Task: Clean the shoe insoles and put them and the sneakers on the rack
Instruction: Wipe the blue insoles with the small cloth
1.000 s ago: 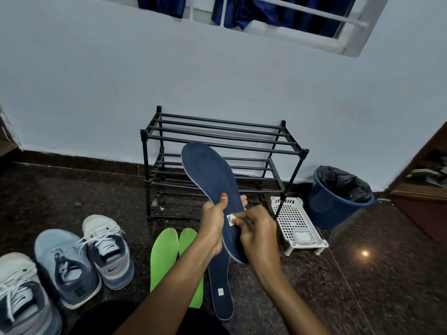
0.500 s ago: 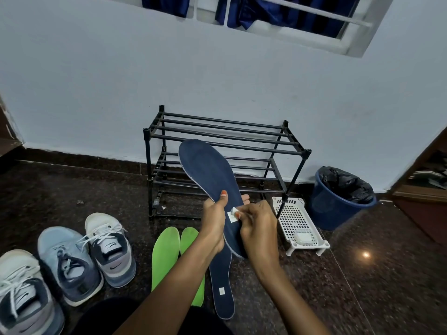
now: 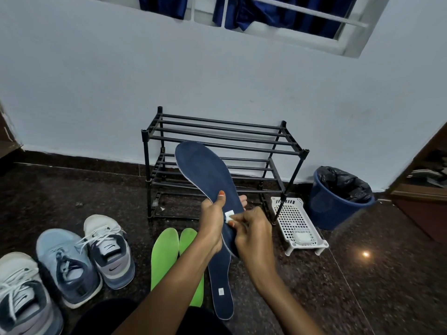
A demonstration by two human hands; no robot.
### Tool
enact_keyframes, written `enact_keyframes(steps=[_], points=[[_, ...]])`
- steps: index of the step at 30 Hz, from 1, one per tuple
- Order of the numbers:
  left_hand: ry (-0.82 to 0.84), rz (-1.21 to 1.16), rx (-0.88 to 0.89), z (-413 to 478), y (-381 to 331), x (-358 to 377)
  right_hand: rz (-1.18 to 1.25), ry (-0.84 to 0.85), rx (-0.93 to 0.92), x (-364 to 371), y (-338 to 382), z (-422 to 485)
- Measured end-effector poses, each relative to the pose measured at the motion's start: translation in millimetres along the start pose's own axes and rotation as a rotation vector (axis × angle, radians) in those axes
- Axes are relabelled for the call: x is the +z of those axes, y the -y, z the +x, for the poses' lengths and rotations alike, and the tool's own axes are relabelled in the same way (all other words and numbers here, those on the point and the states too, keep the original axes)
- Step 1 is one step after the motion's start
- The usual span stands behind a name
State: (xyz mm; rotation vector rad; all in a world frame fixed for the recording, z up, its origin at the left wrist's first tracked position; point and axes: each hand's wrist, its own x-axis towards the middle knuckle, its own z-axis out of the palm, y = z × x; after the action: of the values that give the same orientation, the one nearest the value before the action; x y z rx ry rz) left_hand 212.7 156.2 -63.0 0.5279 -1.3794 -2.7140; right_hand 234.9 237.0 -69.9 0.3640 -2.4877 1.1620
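My left hand (image 3: 212, 224) grips a navy insole (image 3: 205, 175) near its heel and holds it tilted up in front of the black shoe rack (image 3: 225, 141). My right hand (image 3: 252, 234) pinches a small white sticker (image 3: 228, 215) on that insole. A second navy insole (image 3: 221, 286) with its own white sticker lies on the floor. Two green insoles (image 3: 165, 252) lie side by side left of it. Three sneakers stand at the left: a white-and-navy one (image 3: 110, 250), a light-blue one (image 3: 65, 264) and a white one (image 3: 21, 296) at the frame's edge.
A white perforated plastic tray (image 3: 298, 223) holding a small white object sits right of the rack. A blue bin (image 3: 336, 204) lined with a black bag stands further right. A brown wooden cabinet (image 3: 425, 197) is at the far right. The floor is dark polished stone.
Both hands and the raised insole stay almost in place. My right fingers keep working at the white sticker, which seems slightly more lifted.
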Motion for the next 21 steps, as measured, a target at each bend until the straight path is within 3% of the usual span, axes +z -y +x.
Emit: enact_keyframes(steps=[7, 13, 17, 21], points=[[-0.060, 0.117, 0.019, -3, 1, 2, -0.007, -0.116, 0.042, -3, -3, 22], [0.028, 0.105, -0.008, -1, 0, -3, -0.035, 0.003, -0.009, 5, 0, -1], [0.026, 0.151, -0.010, -2, -1, -1, -0.056, -0.051, 0.025, -1, -2, 8], [0.034, 0.146, -0.025, -8, -6, 1, 0.093, -0.093, 0.121, -6, 0, 16]])
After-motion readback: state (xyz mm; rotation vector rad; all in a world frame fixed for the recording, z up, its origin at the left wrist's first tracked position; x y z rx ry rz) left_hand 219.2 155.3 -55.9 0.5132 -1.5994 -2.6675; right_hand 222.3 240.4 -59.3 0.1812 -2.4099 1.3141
